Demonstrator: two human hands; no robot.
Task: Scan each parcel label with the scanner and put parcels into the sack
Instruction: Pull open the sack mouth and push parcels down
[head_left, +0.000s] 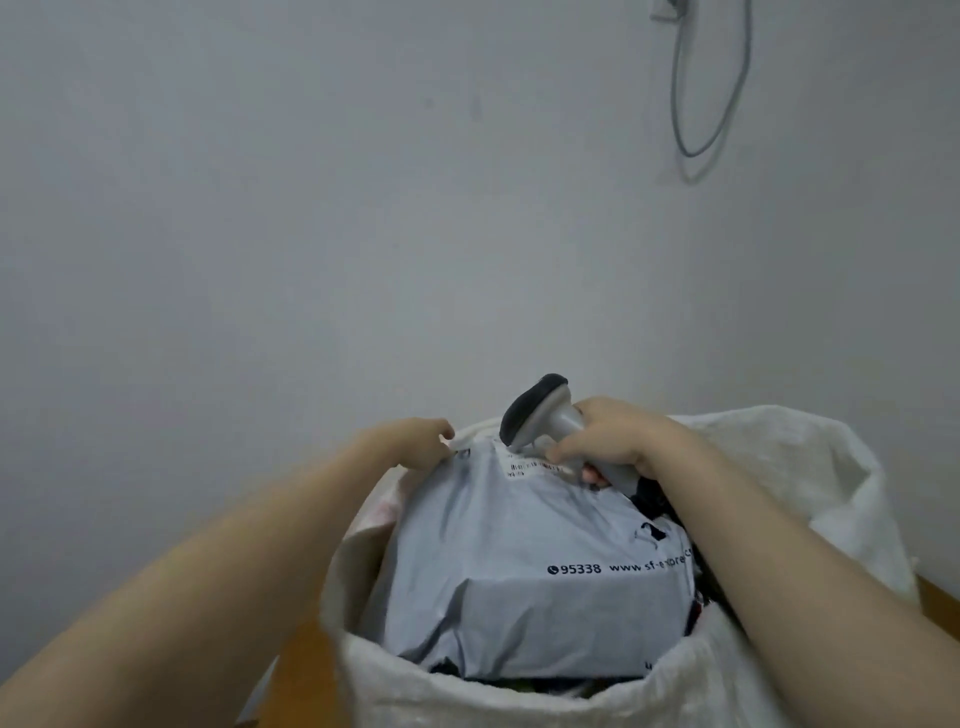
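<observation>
Nearest the camera, two bare forearms reaching forward over the rim of a white woven sack (545, 699), mouth gaping, standing on what looks like an orange-brown surface (298, 670) showing at the lower left and far right. Inside the mouth, filling most of it: a grey courier mailer parcel (524, 577), printed with a phone number and a web address, lying on darker items barely visible beneath and at its right edge. Further along the parcel, at its far end, a white shipping label (530, 464) with a barcode, facing up. Left hand (415, 441) curled over the parcel's far left corner beside the sack rim, fingers pinching or pressing the plastic there; exact grip hard to tell. Right hand (618, 441) wrapped closed around the handle of a grey handheld barcode scanner (540, 415), dark head tipped down and sitting just above the label, nearly touching. Beyond, only a plain pale wall (311, 208) and a looped grey cable (711, 88) hanging at the upper right. Judged step: scanning this parcel's label, with the parcel already resting in the sack. Next move likely calls for holding the head steady over the barcode, then lifting the scanner clear, releasing the corner and letting the mailer settle.
</observation>
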